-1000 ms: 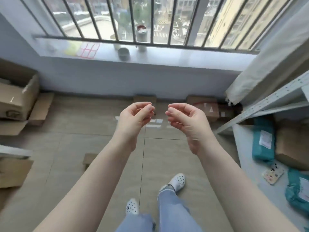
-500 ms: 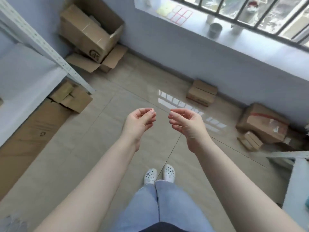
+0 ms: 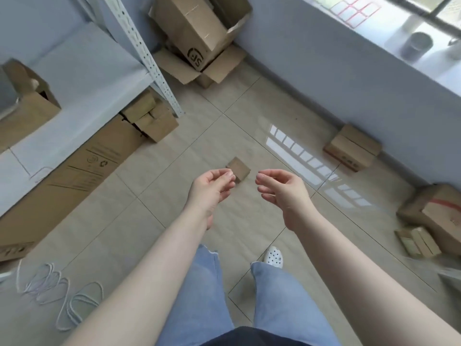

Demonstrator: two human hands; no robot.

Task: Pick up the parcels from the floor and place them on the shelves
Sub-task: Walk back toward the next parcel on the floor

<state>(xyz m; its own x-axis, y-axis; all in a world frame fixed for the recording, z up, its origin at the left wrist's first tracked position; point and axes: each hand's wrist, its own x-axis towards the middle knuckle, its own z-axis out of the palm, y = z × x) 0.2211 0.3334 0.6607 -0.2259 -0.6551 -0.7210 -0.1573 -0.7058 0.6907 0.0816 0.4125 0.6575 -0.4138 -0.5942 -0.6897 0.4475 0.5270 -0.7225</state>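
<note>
Both hands have drifted a bit further apart since a moment ago, and a small brown parcel [image 3: 238, 169] now shows on the floor between their fingertips. The left hand [image 3: 212, 189] and right hand [image 3: 283, 193] are loosely curled and hold nothing. More parcels lie by the wall at 2 o'clock [image 3: 353, 148] and 3 o'clock [image 3: 435, 216], and the shelf [image 3: 82, 78] stands at 10 o'clock.

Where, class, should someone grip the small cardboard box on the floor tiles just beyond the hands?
Probably from above, fingers on two opposite side faces of the small cardboard box. It sits flat, apart from other parcels, top face up and sides clear.
</note>
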